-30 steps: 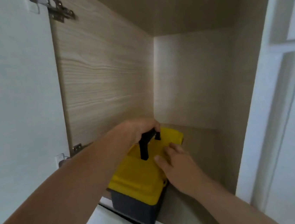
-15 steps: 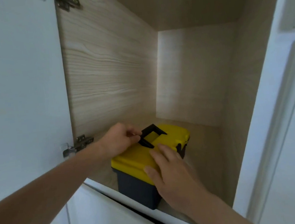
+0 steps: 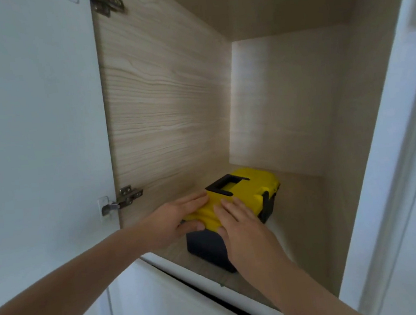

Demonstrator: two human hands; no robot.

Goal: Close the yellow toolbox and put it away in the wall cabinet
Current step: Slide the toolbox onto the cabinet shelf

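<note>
The yellow toolbox (image 3: 253, 191) stands closed on the floor of the wall cabinet (image 3: 301, 214), its dark body below the lid and its black handle (image 3: 227, 184) folded flat on top. My left hand (image 3: 175, 219) clasps the near left corner, fingers flat on the lid and thumb against the dark front. My right hand (image 3: 243, 229) lies flat with fingers spread over the near right end of the lid. Both forearms reach in from below.
The cabinet's wood-grain left wall (image 3: 168, 110) runs close beside the box. The white door (image 3: 34, 125) stands swung open at left on two metal hinges (image 3: 126, 198). A white frame (image 3: 395, 149) borders the right side. A white lower front (image 3: 172, 306) sits beneath.
My left hand has let go of the handle, which now lies flat, and moved to the lid's near corner. The toolbox sits deeper in the cabinet. My right hand stays on the lid.
</note>
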